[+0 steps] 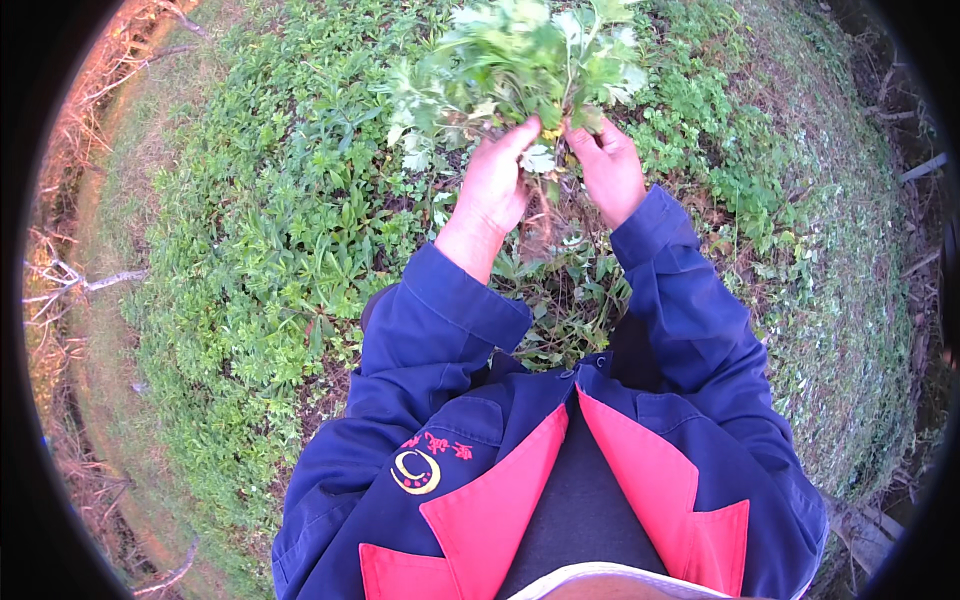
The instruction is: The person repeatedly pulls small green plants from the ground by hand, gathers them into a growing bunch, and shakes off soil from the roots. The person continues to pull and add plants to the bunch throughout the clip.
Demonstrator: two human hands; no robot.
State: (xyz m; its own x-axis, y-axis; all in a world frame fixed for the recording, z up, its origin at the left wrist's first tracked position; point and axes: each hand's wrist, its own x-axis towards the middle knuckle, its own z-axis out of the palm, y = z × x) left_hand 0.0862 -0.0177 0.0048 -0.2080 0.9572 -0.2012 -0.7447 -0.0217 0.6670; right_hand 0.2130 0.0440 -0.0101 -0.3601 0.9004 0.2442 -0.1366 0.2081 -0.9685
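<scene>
A loose bunch of leafy green plants (517, 67) with lobed leaves is held up in front of me, partly blurred. My left hand (491, 180) is closed around its lower stems, thumb pointing up along them. Thin brownish roots or stem ends (538, 221) hang below that hand. On the other side, my right hand (611, 165) pinches leaves or a stem at the base of the bunch between thumb and fingers. A yellowed leaf (553, 133) shows between the two thumbs. A pale leaf (537, 158) droops beneath it. The fingers of the left hand are mostly hidden.
Dense low green plants (300, 225) cover the ground ahead and to the left. Cut or flattened stems (570, 315) lie close before my body. Sparser growth (840, 300) spreads to the right. Bare branches (82, 281) stand at the left rim, with more woody debris (919, 169) at the right.
</scene>
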